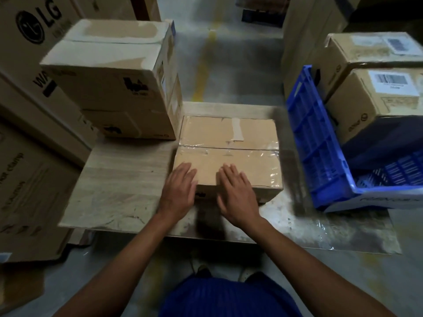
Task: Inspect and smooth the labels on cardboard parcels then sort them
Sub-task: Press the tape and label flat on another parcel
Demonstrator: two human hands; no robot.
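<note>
Plainly, the parcel (229, 143) is a shallow, flat cardboard box lying on the low wooden platform (123, 179), just beside the stacked boxes (114, 88) on its left and near the tilted blue crate (320, 147) on its right. Its walls look stiff and square, so it should keep its shape under a pressing palm. Its low profile suggests a modest weight, though the contents are hidden. The clear tape (263, 152) across the seam and over the right end looks glossy and probably slick, so bare cardboard offers surer purchase. For lifting, the two short ends or the near lower edge seem the best places to take hold, one hand on each side. No label shows on the top face. Both arms reach forward and down from the body, wrists nearly straight. The left hand (179, 186) lies palm down at the near left corner, and the right hand (237, 191) lies palm down over the near edge towards the middle. On both, the fingers are straight, slightly spread and hold nothing. Motion blur hides whether the palms press the cardboard or hover just above it.
</note>
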